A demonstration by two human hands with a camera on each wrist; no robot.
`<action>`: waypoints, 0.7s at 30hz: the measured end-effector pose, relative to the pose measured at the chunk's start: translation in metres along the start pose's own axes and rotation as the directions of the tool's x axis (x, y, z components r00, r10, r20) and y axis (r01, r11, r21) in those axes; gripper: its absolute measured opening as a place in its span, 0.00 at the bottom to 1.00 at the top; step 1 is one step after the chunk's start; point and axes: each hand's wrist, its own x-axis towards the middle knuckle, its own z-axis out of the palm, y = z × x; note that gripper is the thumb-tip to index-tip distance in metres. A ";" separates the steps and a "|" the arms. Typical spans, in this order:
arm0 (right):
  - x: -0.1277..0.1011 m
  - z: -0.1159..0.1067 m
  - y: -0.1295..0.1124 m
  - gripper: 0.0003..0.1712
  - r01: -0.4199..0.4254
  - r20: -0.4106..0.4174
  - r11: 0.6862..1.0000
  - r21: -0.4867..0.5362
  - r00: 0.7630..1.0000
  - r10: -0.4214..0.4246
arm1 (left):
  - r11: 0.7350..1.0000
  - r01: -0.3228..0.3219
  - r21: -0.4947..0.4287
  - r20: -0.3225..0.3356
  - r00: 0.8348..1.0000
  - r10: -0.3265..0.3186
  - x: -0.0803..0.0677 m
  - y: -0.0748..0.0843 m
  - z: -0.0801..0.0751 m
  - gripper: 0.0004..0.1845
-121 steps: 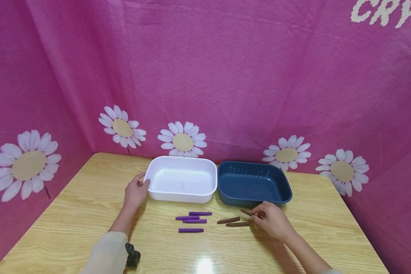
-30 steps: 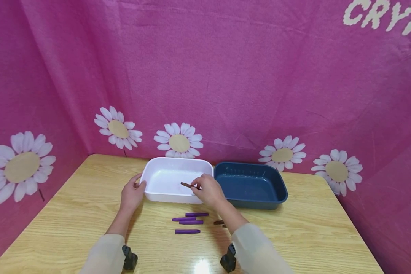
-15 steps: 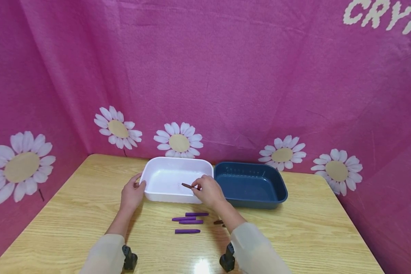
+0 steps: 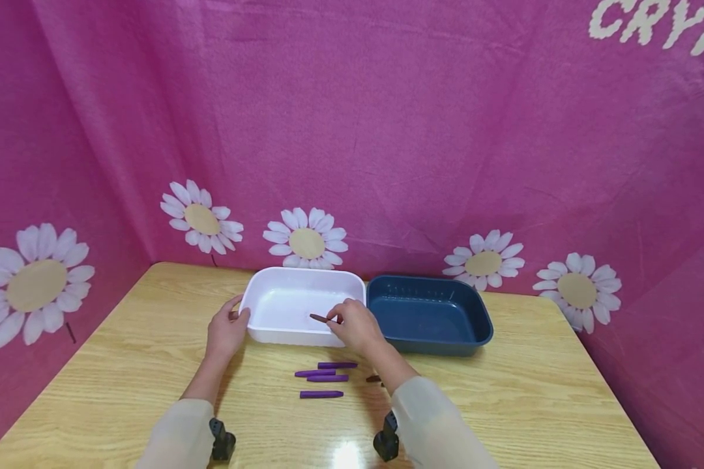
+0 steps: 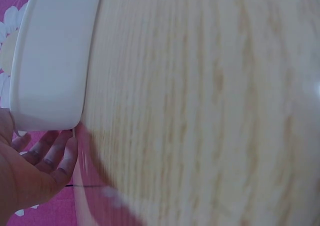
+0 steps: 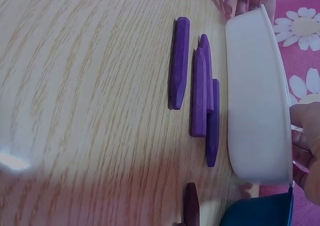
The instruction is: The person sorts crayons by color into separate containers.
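In the head view, my right hand (image 4: 356, 327) is above the right part of a white plastic tub (image 4: 296, 337), pinching a brown crayon (image 4: 318, 318) between thumb and fingertips. The crayon points left over the tub's inside. My left hand (image 4: 225, 333) holds the tub's left end, thumb at the rim and fingers against the outer wall (image 5: 52, 86). Several purple crayons (image 4: 321, 394) lie in front of the tub. Brown crayons (image 4: 373, 378) on the table are partly hidden by my right forearm; one brown crayon (image 6: 191, 206) shows in the right wrist view.
A dark blue tub (image 4: 440, 348) stands against the white one's right side. Both are near the back of the wooden table (image 4: 540, 391), before a pink curtain (image 4: 387, 143) with daisies. Small black devices (image 4: 221, 441) hang by both wrists.
Four seconds ago my right hand pinched the brown crayon in front of the blue tub; it has since moved left over the white tub. Over the last second little changed. My left hand stayed put.
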 end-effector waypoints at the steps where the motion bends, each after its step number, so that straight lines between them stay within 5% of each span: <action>1: 0.000 0.000 0.000 0.07 -0.001 0.002 1.000 -0.001 1.000 0.001 | 1.000 0.000 0.001 -0.001 1.000 0.000 0.000 0.000 0.000 0.26; 21: 0.002 0.001 0.000 0.07 -0.019 0.026 1.000 0.005 0.999 0.019 | 1.000 0.006 -0.010 -0.002 1.000 -0.006 0.001 -0.001 0.000 0.26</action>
